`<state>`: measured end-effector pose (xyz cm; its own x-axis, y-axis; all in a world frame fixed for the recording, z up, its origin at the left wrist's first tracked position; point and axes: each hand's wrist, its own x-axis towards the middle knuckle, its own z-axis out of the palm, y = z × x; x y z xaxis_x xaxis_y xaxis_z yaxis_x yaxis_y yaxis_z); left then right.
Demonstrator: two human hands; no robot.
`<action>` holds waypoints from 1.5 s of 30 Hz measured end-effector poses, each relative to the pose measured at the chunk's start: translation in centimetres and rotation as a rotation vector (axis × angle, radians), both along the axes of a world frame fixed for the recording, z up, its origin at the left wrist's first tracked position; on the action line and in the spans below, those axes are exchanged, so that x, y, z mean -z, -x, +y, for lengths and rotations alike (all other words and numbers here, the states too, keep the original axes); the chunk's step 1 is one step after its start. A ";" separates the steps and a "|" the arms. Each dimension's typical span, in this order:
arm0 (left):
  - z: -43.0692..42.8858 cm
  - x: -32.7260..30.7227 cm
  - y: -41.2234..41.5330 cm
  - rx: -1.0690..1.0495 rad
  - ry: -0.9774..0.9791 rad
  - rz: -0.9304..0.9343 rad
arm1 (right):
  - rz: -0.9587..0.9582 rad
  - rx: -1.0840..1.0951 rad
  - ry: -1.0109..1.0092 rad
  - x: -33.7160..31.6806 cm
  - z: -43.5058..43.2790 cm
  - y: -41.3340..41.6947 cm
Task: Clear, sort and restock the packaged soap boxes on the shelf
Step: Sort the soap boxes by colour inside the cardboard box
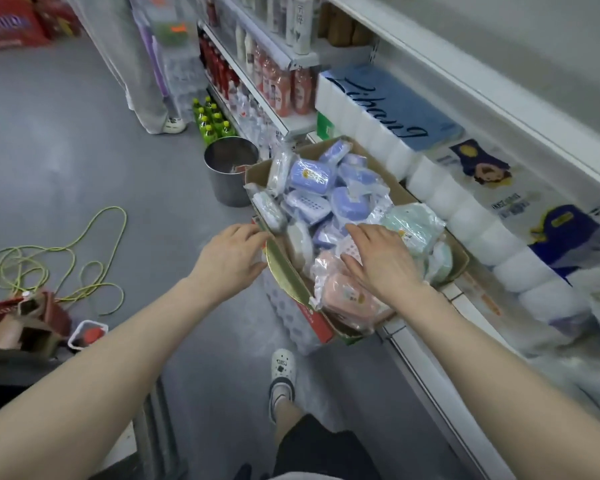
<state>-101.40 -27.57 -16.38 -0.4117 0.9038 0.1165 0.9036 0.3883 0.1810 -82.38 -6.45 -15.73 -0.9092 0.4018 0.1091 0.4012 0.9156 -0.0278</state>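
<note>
An open cardboard box [293, 277] sits at the edge of the low shelf, packed with several plastic-wrapped soap boxes: purple ones [309, 176] at the far end, a mint-green one [413, 225] on the right, a pink one [349, 297] nearest me. My left hand [231, 256] rests on the box's left flap, fingers curled lightly over its edge. My right hand [381, 259] lies flat with spread fingers on top of the packages, between the pink and green ones.
Large toilet-paper packs [465, 202] fill the shelf to the right of the box. A steel bucket [231, 169] stands on the floor beyond it, green bottles [210, 121] farther back. A yellow-green cable [66, 258] coils on the floor left. A person's legs [146, 95] stand in the aisle.
</note>
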 end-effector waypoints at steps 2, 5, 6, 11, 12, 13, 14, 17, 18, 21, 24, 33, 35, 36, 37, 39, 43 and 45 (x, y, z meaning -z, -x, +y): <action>1.7 0.7 3.3 -0.022 0.029 -0.041 | -0.027 0.029 0.045 1.1 1.5 3.3; 4.3 2.2 7.7 -0.024 0.095 -0.075 | -0.043 0.052 0.118 2.9 3.1 7.7; 5.2 2.7 9.1 -0.019 0.108 -0.084 | -0.054 0.054 0.134 3.6 3.6 9.0; 9.0 5.4 15.2 0.032 0.195 -0.136 | -0.179 0.119 0.245 6.9 5.1 14.1; 9.8 5.9 16.2 0.066 0.213 -0.143 | -0.204 0.130 0.261 7.5 5.2 14.8; 10.7 6.4 17.2 0.103 0.230 -0.150 | -0.228 0.143 0.275 8.3 5.2 15.6; 11.7 7.1 18.2 0.144 0.242 -0.145 | -0.247 0.158 0.283 9.0 5.2 16.2; 14.7 9.3 21.1 0.278 0.295 -0.114 | -0.310 0.245 0.336 10.7 5.0 18.1; 15.6 10.2 22.0 0.330 0.321 -0.109 | -0.328 0.286 0.365 11.2 4.9 18.6; 18.1 12.5 23.6 0.464 0.403 -0.083 | -0.404 0.404 0.435 12.5 4.5 20.5; 19.6 14.3 25.0 0.546 0.508 -0.026 | -0.453 0.519 0.481 13.8 3.8 22.1; 20.7 15.0 27.2 0.709 0.607 0.172 | -0.347 0.704 0.593 12.5 2.5 23.4; 20.9 14.8 27.4 0.743 0.643 0.198 | -0.221 0.725 0.590 10.8 3.3 23.2; 21.0 14.7 27.6 0.761 0.663 0.197 | -0.149 0.737 0.583 9.9 3.9 23.2; 21.0 14.6 27.8 0.771 0.669 0.184 | -0.077 0.755 0.573 8.9 4.7 23.1; 21.0 14.6 28.1 0.760 0.654 0.140 | 0.050 0.827 0.575 7.5 6.6 22.8; 20.6 15.2 27.8 0.698 0.608 0.089 | 0.221 0.983 0.628 7.1 10.7 21.9; 20.6 15.6 27.1 0.662 0.650 0.080 | 0.193 1.008 0.583 8.2 11.6 21.5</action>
